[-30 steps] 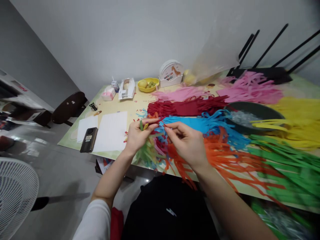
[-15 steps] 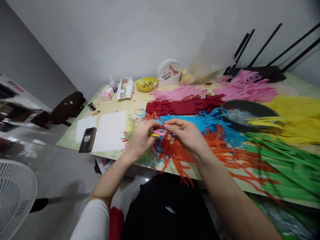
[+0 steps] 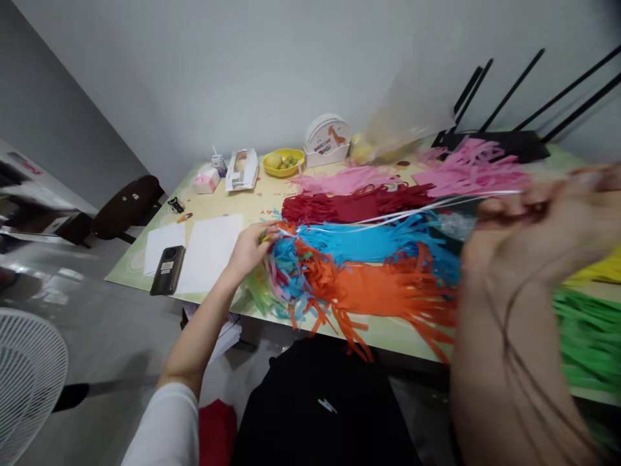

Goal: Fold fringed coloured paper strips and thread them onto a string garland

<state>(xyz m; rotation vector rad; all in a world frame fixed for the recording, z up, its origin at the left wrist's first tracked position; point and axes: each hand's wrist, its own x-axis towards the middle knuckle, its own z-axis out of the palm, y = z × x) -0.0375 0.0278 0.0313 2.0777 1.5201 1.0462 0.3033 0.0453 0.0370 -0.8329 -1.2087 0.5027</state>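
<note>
My left hand (image 3: 251, 249) is closed at the left end of the fringed piles, with bits of yellow and green strip showing at its fingers. From there a thin white string (image 3: 373, 223) stretches taut to the right. My right hand (image 3: 538, 217), smeared by motion and curled, holds the string's far end. Below the string lie a blue fringed sheet (image 3: 366, 244) and an orange fringed sheet (image 3: 371, 289). A tangle of mixed-colour strips (image 3: 288, 275) sits just beside my left hand.
Behind are dark red fringe (image 3: 356, 206), pink fringe (image 3: 475, 168) and a yellow fruit bowl (image 3: 281, 171). White sheets (image 3: 208, 252) and a phone (image 3: 167, 270) lie at the left. Green fringe (image 3: 587, 340) is at the right; a white fan (image 3: 32, 375) stands by the table.
My hands were together over the fringe with coloured strips between them. The right has swept far right and up, drawing out the white string; the left has shifted slightly left.
</note>
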